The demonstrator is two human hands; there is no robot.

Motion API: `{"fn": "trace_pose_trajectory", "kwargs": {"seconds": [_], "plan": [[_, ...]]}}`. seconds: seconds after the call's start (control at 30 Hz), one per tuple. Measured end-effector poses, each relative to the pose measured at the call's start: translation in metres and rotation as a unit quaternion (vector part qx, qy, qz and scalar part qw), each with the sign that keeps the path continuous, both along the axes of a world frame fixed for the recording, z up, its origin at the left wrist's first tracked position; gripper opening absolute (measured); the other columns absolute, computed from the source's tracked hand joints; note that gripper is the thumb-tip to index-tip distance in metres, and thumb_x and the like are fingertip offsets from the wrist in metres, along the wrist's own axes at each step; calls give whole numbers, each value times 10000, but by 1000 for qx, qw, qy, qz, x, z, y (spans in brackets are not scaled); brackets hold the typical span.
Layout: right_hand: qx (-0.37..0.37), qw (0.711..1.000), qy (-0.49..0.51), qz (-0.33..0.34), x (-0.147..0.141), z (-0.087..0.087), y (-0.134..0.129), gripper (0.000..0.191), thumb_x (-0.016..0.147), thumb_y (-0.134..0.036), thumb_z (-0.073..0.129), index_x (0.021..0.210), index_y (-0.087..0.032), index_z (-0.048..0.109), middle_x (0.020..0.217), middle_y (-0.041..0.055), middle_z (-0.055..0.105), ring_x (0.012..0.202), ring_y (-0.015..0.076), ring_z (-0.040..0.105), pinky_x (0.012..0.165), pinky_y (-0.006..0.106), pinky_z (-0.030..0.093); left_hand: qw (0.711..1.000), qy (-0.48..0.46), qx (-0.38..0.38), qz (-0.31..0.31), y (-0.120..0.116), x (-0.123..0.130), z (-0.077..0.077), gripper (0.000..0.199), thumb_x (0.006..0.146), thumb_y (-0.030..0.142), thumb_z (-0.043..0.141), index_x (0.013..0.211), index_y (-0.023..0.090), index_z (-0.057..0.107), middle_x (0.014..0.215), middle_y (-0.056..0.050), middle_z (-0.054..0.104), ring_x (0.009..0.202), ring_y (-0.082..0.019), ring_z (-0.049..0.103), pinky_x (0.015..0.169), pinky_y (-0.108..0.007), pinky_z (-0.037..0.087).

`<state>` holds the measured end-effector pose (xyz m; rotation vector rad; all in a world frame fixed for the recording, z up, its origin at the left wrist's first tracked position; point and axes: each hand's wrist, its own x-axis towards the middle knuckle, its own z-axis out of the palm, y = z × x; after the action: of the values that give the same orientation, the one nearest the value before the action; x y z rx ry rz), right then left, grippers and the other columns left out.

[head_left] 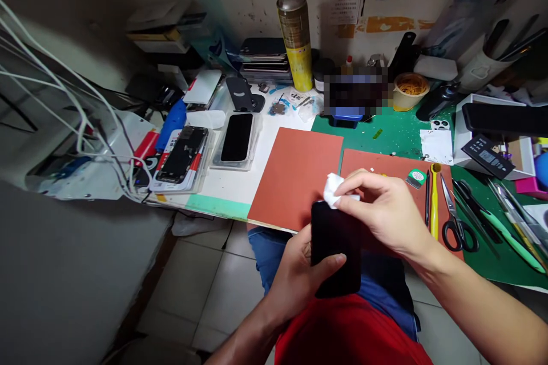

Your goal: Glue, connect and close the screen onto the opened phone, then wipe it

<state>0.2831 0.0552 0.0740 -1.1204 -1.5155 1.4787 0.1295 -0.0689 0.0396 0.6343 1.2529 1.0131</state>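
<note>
A dark smartphone [336, 239] is gripped by my left hand [299, 268], its thumb lying across the black face and the fingers wrapped around the left edge. Between the thumb and fingers of my right hand [381, 205] is a crumpled white tissue [333, 190]. The tissue is at the phone's top edge and seems to touch it. Both hands are above my lap, at the front edge of a brown-red mat [295, 171].
Scissors [457, 222], a yellow brush [435, 197] and tweezers lie at right on a green mat [492, 245]. An opened phone [184, 154] and another phone [237, 137] rest on cases at left. A spray can [295, 40] stands behind; white cables [98, 102] hang at far left.
</note>
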Motion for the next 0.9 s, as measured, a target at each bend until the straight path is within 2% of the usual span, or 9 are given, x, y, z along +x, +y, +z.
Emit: {"fn": "trace_pose_trajectory", "kwargs": {"seconds": [0.1,0.27,0.43,0.57,0.73,0.83,0.9], "plan": [[35,998,-27,41,2,4,3,60,795,-250,800,760,-275,842,763,9,736,755,178,636,705,318,508,1000,16,3,-12,0,-1,1,361,800,405,926,1054,195,777,851,-8,697,750,-151,582,655,-235,456],[15,999,-40,7,10,1,4,77,788,-312,837,744,-248,833,753,23,717,705,179,625,646,317,475,1000,26,-8,-9,2,-2,3,389,777,387,919,1087,200,778,886,-23,702,777,-174,587,669,-252,467],[35,998,-27,52,3,2,2,82,793,-241,791,761,-284,853,737,6,702,762,178,624,711,319,487,999,41,5,-24,4,-2,4,320,787,384,906,1014,196,780,789,5,647,692,-136,508,618,-231,421],[2,999,-36,14,5,-1,2,41,777,-275,815,750,-265,844,772,13,711,725,174,622,687,326,470,999,48,8,-25,3,-4,3,328,789,357,901,1055,206,780,824,3,663,716,-141,527,626,-228,418],[31,998,-15,50,-5,2,0,81,789,-241,793,743,-284,844,725,2,696,759,172,611,698,316,474,998,58,-1,-26,2,-6,3,290,783,361,906,980,196,772,776,15,644,684,-133,516,603,-224,408],[-7,1000,-7,13,0,-3,0,34,769,-273,834,746,-249,837,750,8,715,709,160,623,671,317,475,998,67,3,-7,0,-9,2,316,784,377,915,1014,204,785,818,4,694,713,-145,571,626,-227,447],[-45,999,14,-23,6,-10,-2,87,750,-302,875,760,-231,827,731,6,720,651,154,622,634,314,469,998,58,7,1,0,-10,2,316,788,377,918,1023,207,792,820,2,716,706,-143,597,635,-228,476]]}}
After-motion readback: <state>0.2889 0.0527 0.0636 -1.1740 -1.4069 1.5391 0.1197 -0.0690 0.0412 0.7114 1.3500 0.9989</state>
